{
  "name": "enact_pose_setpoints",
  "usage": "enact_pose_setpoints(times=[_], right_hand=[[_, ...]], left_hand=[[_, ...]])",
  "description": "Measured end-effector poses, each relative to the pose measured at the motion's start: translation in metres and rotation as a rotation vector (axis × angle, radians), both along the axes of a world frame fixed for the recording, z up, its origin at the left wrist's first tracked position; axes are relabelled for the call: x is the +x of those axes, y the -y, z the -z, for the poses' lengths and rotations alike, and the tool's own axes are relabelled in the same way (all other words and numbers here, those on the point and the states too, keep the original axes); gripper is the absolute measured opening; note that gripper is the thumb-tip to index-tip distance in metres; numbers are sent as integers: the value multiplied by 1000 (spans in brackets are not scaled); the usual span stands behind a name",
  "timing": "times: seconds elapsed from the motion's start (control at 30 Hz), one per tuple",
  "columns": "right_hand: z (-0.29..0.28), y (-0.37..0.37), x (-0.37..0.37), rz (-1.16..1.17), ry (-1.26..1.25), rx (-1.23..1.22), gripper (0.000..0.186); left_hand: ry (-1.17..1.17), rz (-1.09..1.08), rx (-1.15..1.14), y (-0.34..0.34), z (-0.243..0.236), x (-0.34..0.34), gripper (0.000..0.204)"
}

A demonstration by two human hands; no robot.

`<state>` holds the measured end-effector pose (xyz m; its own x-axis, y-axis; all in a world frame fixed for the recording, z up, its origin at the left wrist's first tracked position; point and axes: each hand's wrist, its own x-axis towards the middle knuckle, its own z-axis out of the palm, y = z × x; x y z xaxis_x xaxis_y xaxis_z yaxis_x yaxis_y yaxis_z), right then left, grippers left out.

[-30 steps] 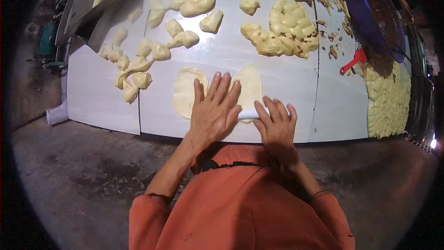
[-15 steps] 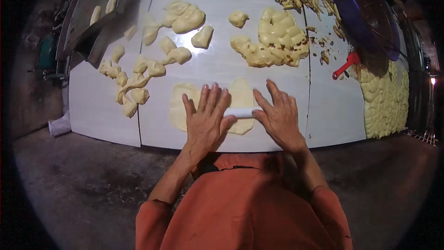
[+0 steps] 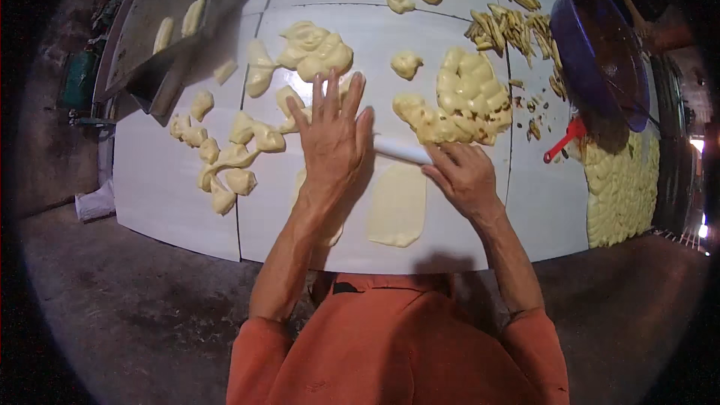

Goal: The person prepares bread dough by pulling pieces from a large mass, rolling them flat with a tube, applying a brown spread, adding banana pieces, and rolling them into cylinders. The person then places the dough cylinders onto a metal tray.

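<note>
White tiled table (image 3: 172, 202), grey floor; left hand (image 3: 334, 139) flat, right hand (image 3: 465, 176) seemingly splayed on white rolling pin (image 3: 401, 151).

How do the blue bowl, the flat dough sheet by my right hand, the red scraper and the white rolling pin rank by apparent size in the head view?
1. Blue bowl, though fisheye bending makes size unsure.
2. Flat dough sheet.
3. White rolling pin and red scraper: look alike, hands cover the pin's ends.

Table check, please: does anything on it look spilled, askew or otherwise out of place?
Yes: the blue bowl at the far right stands tilted on its edge, not flat. Small crumbs lie scattered beside it, near a red scraper. The dough pieces look merely loosely heaped.
</note>
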<state>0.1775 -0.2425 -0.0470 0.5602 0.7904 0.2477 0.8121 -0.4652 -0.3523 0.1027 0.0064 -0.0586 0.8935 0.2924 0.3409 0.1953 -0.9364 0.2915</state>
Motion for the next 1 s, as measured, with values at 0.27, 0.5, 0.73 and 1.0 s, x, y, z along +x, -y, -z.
enact_pose_setpoints(times=[0.27,0.5,0.73,1.0], right_hand=[[-21,-94,-2,278,161,165,33],[-4,-183,23,278,-9,95,35],[-79,-69,-3,288,-1017,311,47],[-32,86,-50,295,-594,-74,45]], left_hand=[[-50,-89,1,-57,-4,-43,45],[-197,-81,-34,-44,8,-15,59],[-174,-21,-49,-41,-15,-34,66],[-64,448,-260,99,-45,-73,47]])
